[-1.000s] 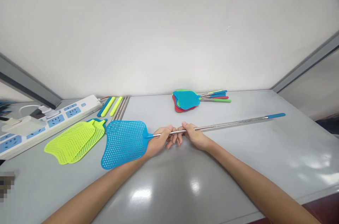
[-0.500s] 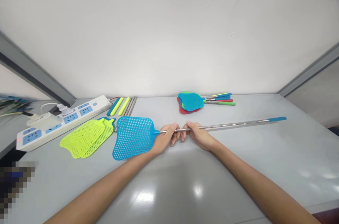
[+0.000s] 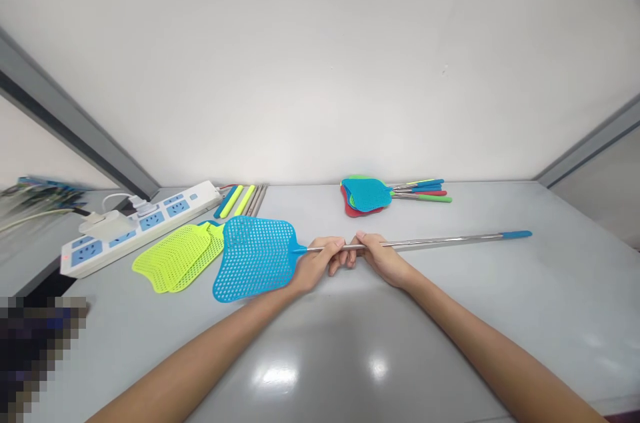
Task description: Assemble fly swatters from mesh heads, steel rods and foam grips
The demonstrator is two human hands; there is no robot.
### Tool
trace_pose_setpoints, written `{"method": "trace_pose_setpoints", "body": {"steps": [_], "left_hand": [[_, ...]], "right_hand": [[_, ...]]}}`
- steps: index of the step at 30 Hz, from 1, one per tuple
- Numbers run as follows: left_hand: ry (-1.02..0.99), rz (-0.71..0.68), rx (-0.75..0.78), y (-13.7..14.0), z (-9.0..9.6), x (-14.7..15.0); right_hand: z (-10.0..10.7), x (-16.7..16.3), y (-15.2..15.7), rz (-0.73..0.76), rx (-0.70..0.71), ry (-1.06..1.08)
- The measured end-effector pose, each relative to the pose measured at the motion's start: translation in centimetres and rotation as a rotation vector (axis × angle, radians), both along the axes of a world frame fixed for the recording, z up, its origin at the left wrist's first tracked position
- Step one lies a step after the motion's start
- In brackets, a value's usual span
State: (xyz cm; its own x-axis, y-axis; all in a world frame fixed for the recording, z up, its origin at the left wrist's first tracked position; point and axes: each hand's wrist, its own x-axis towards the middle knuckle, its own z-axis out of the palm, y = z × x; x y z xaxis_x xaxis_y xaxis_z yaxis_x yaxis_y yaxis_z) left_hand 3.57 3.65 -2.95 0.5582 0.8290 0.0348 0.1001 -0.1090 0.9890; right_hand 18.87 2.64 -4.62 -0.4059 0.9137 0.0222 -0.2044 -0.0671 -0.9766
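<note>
A blue fly swatter (image 3: 256, 261) with a long thin metal rod lies crosswise in my hands, its perforated head on the left and its blue grip on the right. Close behind the head, my left hand (image 3: 320, 261) is closed round the rod. My right hand (image 3: 377, 255) pinches the same rod just to the right, thumb on top. The two hands almost meet, and their curled fingers are partly hidden under the rod. Left of the blue head lie yellow-green swatter heads (image 3: 173, 256), stacked and overlapping, with a bit of blue showing behind them.
A white power strip (image 3: 135, 226) with plugs runs along the left. Behind the heads lie loose yellow and blue handle grips (image 3: 235, 201) and metal rods (image 3: 257, 199). Several swatters (image 3: 370, 195) in blue, red and green are piled near the back wall.
The swatter's grip end has drawn slightly left and lower, and its visible rod looks a little shorter. My hands sit closer together on it. The camera view has shifted slightly.
</note>
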Motion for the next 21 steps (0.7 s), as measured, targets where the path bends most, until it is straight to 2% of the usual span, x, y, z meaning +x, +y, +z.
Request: {"method": "trace_pose_setpoints", "body": {"steps": [7,21], "left_hand": [[0.002,0.038,-0.026,0.42,-0.32,-0.4],[0.052,0.013,-0.004,0.31,-0.06,-0.42]], "right_hand": [[0.16,0.06,-0.12,-0.065,-0.019,0.003],[0.24,-0.01,-0.13,-0.074,-0.031,0.037]]}}
